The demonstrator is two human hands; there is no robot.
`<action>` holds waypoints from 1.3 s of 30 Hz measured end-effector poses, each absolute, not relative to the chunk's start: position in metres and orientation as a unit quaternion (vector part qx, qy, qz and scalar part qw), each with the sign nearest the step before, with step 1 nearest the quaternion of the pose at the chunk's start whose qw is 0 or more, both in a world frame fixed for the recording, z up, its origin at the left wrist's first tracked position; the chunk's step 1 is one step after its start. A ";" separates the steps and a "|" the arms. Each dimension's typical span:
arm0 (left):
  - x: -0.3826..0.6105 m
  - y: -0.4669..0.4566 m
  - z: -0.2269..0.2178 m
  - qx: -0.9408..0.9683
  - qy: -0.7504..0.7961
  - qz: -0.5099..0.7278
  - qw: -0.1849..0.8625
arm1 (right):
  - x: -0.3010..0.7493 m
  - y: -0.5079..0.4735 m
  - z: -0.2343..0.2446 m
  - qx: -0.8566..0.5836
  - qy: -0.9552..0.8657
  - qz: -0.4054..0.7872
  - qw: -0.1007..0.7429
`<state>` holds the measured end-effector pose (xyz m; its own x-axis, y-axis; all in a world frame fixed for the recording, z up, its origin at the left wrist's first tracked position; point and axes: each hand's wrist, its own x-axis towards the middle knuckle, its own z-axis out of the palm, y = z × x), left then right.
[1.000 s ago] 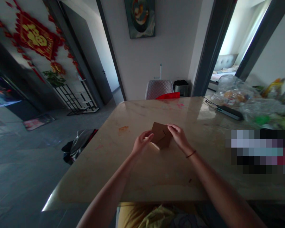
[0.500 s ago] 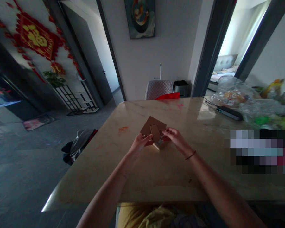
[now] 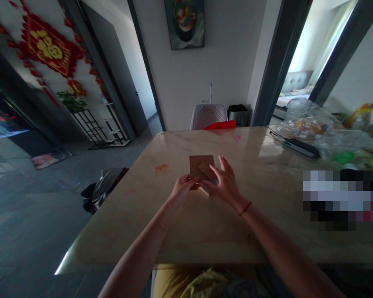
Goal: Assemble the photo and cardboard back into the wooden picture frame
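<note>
A brown square board [image 3: 194,162] with a narrower brown flap [image 3: 204,169] on its face stands over the table in front of me. It looks like cardboard; what kind of thing it is, I cannot tell. At its lower left edge, the thumb and fingers of my left hand [image 3: 185,184] are closed on it. My right hand [image 3: 226,182] is at the right side with its fingers spread, the thumb near the lower edge and a fingertip close to the flap. Whether these touch is unclear. A pale edge shows below the board, partly hidden by the hands.
The stone-topped table [image 3: 136,231] spans the view. To the right lie a dark elongated device [image 3: 301,147] with a cord and clear plastic bags [image 3: 311,120]. A chair [image 3: 209,116] with a red item [image 3: 222,125] stands beyond the far edge.
The board has turned from a diamond to a squarer position, and its flap now slants. My right hand has opened from a pinch at the right edge, fingers spreading upward.
</note>
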<state>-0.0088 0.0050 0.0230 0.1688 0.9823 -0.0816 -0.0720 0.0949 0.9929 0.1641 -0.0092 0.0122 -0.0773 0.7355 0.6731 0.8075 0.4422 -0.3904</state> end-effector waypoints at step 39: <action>-0.025 0.025 0.002 0.701 0.575 0.328 0.266 | 0.161 -0.021 0.020 -0.560 -0.792 -0.016 0.242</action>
<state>-0.0254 0.0247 0.0024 0.1246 0.9803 0.1534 0.6309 -0.1976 0.7502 0.1613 -0.0212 0.0202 -0.2557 0.8795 0.4014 0.8952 0.3721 -0.2450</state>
